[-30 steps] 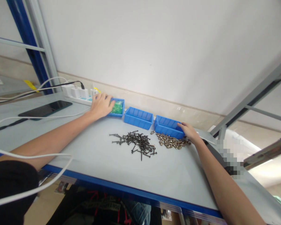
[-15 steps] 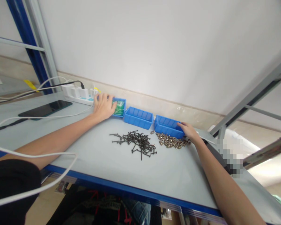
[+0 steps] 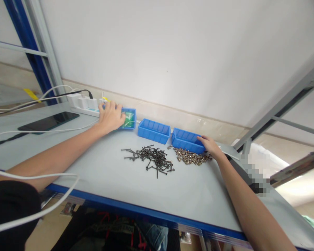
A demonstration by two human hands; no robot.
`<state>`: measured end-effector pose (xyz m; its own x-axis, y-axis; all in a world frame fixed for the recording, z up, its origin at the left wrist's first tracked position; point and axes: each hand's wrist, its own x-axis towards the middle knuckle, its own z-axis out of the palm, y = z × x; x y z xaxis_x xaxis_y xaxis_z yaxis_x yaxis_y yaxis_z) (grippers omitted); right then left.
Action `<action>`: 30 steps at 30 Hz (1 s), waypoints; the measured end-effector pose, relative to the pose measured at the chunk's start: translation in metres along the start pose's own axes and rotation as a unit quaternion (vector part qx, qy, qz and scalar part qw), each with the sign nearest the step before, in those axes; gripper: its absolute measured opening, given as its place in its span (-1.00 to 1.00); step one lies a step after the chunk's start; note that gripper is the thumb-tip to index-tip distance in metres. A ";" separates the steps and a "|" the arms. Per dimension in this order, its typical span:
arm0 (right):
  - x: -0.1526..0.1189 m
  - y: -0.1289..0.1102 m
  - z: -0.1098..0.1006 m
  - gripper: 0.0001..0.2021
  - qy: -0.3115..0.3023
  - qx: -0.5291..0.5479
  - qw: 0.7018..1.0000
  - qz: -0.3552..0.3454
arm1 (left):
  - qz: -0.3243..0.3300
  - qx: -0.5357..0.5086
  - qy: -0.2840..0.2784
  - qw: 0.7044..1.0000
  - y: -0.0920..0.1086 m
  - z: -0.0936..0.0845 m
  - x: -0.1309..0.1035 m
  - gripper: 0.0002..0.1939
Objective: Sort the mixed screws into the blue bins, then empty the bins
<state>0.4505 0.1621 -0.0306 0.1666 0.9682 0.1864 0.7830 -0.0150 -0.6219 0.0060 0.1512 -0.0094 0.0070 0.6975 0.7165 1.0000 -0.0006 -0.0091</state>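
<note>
My left hand point(image 3: 111, 116) reaches over a blue plastic bin point(image 3: 135, 118) at the left, its fingers curled across the far side and its thumb at the near side. A green packet point(image 3: 129, 119) lies inside that bin. My right hand point(image 3: 209, 145) grips the right end of another blue bin, the right-hand bin point(image 3: 188, 142), with the thumb on its rim. Between these two stands a middle blue bin point(image 3: 154, 131). A pile of dark screws point(image 3: 154, 158) lies in front of it, and small brassy metal pieces point(image 3: 191, 157) lie along the right-hand bin's front.
Behind my left hand is a white power strip point(image 3: 86, 111) with several plugs. A black phone point(image 3: 49, 122) lies at the left. A white cable point(image 3: 75, 177) loops across the table's front left. The wall point(image 3: 167, 69) rises behind the bins; metal shelf posts stand at both sides.
My left hand has slid the left bin a little to the left, widening the gap to the middle bin. My right hand stays on the right-hand bin. The view has shifted slightly.
</note>
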 end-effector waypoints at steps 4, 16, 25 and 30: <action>0.001 0.001 0.000 -0.65 0.000 0.000 1.000 0.000 | 0.003 -0.002 -0.006 1.000 0.002 -0.004 -0.001 -0.61; 0.001 0.002 0.001 -0.61 -0.003 0.000 1.000 0.000 | 0.014 0.004 -0.005 1.000 0.004 -0.002 -0.003 -0.61; 0.000 0.002 0.000 -0.63 0.000 -0.001 1.000 -0.001 | -0.001 -0.019 -0.008 1.000 0.002 -0.012 0.003 -0.62; 0.000 0.002 0.000 -0.63 0.002 -0.001 1.000 -0.002 | 0.009 0.003 -0.010 1.000 0.003 -0.012 0.002 -0.62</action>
<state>0.4518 0.1624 -0.0321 0.1649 0.9674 0.1924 0.7846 -0.0105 -0.6199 0.0092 0.1441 0.0007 0.0250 0.7120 0.7017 0.9996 -0.0099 -0.0256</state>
